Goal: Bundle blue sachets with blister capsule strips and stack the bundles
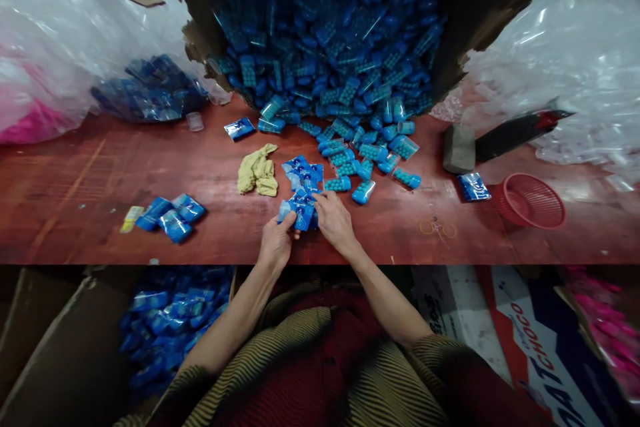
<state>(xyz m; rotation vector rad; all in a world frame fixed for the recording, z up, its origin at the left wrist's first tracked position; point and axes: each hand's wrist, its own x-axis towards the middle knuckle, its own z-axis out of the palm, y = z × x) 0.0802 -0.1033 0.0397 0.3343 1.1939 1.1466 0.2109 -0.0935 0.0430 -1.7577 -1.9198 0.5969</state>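
Note:
Blue printed cards (302, 209) are gripped in my left hand (277, 240), its thumb lying over their lower left part. My right hand (337, 220) is closed at their right side, with its fingertips on the upper edge. More blue printed cards (303, 172) lie on the table just beyond my hands. A crumpled yellow cloth (258, 171) is to their left. Several small clear bottles with blue caps and turquoise beads (345, 159) lie loose to their right, spilling from a large heap (330, 47).
A torn carton (200, 47) holds the heap at the back. Blue packets (174, 217) lie at left, another packet (474, 187) at right by a red basket (530, 201) and grey block (459, 148). Clear plastic bags (565, 80) flank the table. Below its edge are more blue packets (170, 320).

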